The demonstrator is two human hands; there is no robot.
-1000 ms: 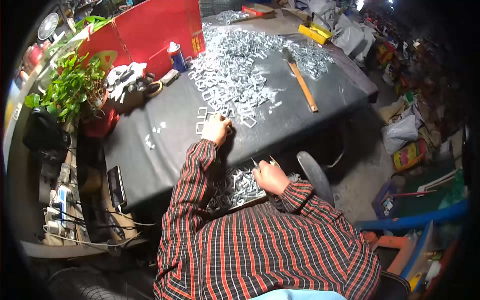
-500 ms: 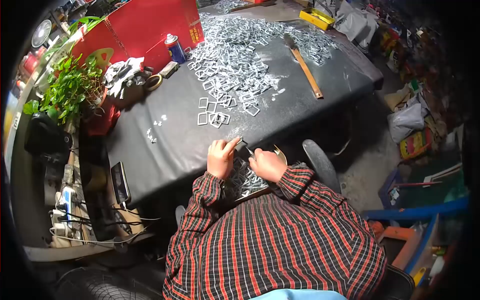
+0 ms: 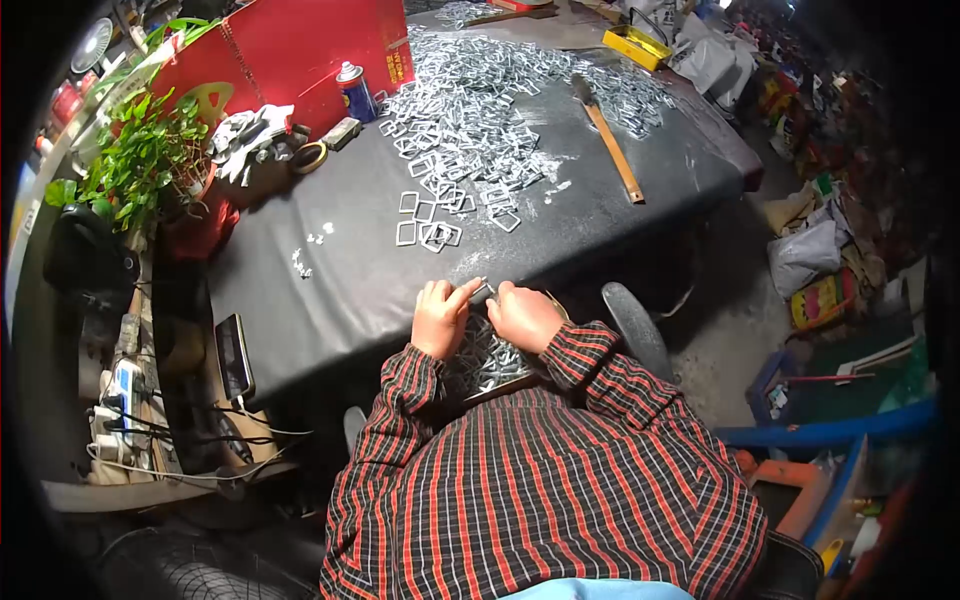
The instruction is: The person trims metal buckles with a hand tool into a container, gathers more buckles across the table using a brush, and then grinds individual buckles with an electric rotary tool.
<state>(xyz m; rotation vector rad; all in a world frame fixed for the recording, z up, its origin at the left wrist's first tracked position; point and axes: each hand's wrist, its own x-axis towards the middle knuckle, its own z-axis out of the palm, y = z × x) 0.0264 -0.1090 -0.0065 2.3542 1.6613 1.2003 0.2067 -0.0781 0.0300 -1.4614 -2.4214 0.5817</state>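
Checked shirt: black, red and white cloth fills the bottom centre, hiding the near side of what lies below the hands.
Pale-rimmed container: its rim shows at lower centre, holding small grey metal pieces; placed under both hands, probably to catch what drops.
Left hand: thumb and forefinger of the left hand pinch at centre, the other fingers bent, apparently to steady the work.
Right hand: the right hand is curled with its knuckles up, close beside the left; whether it grips anything is hidden.
Slim grey metal piece: at centre, between the fingertips, its far end covered.
Square grey metal frames: a few lie flat above the hands, likely spread for easy picking.
Wooden-handled brush: it lies slanting at upper right, its bristles dark and indistinct.
Grey metal heap: at upper centre, overlapping too densely to count.
Red upright panel: upper left, cut off by the top edge, perhaps screening the heap.
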